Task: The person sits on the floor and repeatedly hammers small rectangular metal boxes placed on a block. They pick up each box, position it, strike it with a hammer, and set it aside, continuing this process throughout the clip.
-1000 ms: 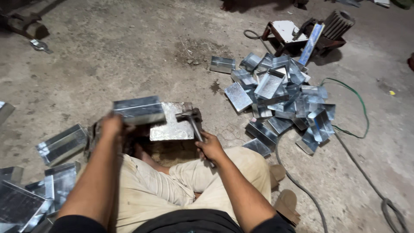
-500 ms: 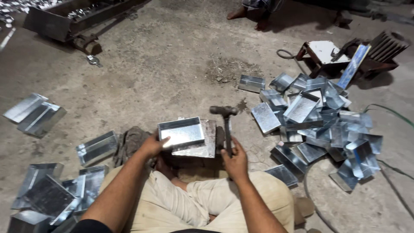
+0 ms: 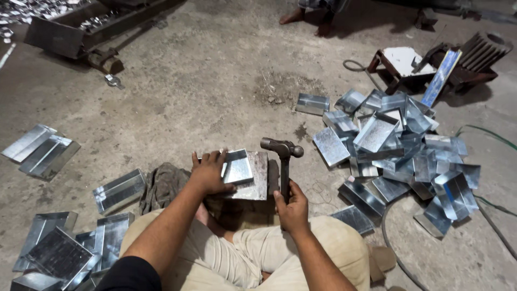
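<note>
While the person sits cross-legged on the concrete floor (image 3: pixel 215 81), the items about them stand as follows.

Left hand (image 3: pixel 207 173): fingers spread, palm pressed flat on a folded sheet-metal piece (image 3: pixel 238 167), pinning it to a square steel block (image 3: pixel 257 180) just in front of the knees.

Right hand (image 3: pixel 292 207): closed in a fist round the lower handle of a hammer (image 3: pixel 281 148), held upright with its head above and just right of the block.

Sheet-metal piece: thin, bright, galvanised by the look of it; judged light, stiff along its folds but easily dented, slick on the face and likely sharp at the cut edges. Best held flat from above or by a folded flange, fingers kept off the raw edges and away from the spot to be struck.

Hammer: dark steel head, judged head-heavy; the grip low on the handle suits a swing.

Rag (image 3: pixel 161 186): dark, crumpled, on the floor just left of the block.

Pile of folded metal trays (image 3: pixel 398 145): right of the person, many pieces overlapping. Smaller lots lie near left (image 3: pixel 59 253) and far left (image 3: pixel 40 151).

Far side: a long metal trough (image 3: pixel 70 32) at left, a low stool and motor-like part (image 3: pixel 452 59) at right, and another person's bare feet (image 3: pixel 307 15).

Hard to make out: what lies under the left palm, the block's underside, the hammer handle inside the fist, how many trays the pile holds, and the other person above the ankles.
</note>
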